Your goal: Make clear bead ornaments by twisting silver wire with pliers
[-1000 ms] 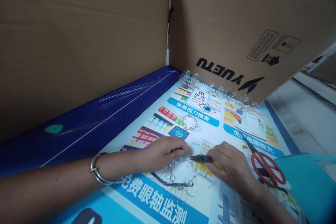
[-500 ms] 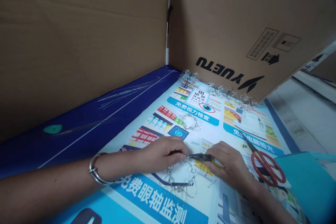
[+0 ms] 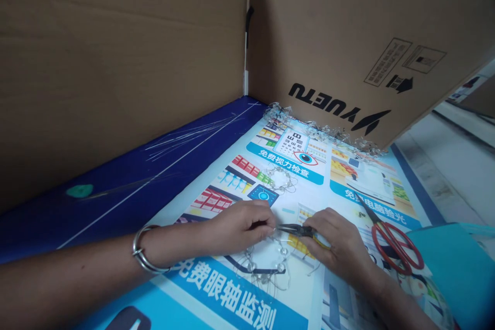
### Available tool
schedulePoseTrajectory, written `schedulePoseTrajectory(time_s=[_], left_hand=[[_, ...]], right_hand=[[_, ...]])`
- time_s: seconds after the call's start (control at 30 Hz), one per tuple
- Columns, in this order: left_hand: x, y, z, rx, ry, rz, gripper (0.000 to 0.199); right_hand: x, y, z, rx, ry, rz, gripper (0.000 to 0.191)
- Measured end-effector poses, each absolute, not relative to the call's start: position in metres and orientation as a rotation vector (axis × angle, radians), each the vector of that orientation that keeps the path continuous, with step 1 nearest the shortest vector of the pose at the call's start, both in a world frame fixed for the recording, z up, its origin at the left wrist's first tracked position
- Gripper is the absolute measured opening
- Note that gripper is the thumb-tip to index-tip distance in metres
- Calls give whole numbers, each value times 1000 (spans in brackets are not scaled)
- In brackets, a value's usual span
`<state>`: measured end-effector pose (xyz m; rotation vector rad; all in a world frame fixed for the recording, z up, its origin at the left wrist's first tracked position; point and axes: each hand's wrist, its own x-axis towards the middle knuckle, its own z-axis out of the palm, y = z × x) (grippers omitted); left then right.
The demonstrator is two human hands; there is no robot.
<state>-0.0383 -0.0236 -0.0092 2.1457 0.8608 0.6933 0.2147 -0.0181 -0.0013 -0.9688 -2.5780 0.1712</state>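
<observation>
My left hand (image 3: 247, 223), with a silver bangle at the wrist, pinches the top of a ring of clear beads on thin wire (image 3: 265, 277). The ring hangs down over the printed sheet, loose wire ends sticking out around it. In my right hand (image 3: 334, 237) are small pliers with dark jaws (image 3: 294, 229), pointing left. The jaw tips meet the wire right at my left fingertips. Exactly what lies between the jaws is too small to see. Scissors with red handles (image 3: 398, 250) lie to the right of my right hand.
A second beaded ring (image 3: 288, 185) lies farther back on the printed sheet (image 3: 216, 289). Several more line the foot of the cardboard wall (image 3: 328, 20). Cut wires (image 3: 185, 136) and a green blob (image 3: 80, 191) rest on the blue strip at left. A turquoise item (image 3: 444, 263) sits at right.
Both hands stay nearly in place. The pliers and right hand shift very slightly, and the view moves a little.
</observation>
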Motion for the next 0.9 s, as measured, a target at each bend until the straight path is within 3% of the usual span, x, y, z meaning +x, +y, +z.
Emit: schedulePoseTrajectory(time_s=[0.53, 0.9], left_hand=[[-40, -24, -11, 2134, 818, 744, 15], [-39, -24, -12, 2116, 805, 727, 14]], right_hand=[[198, -39, 10, -943, -2733, -167, 17], [196, -41, 9, -1019, -2715, -198, 15]])
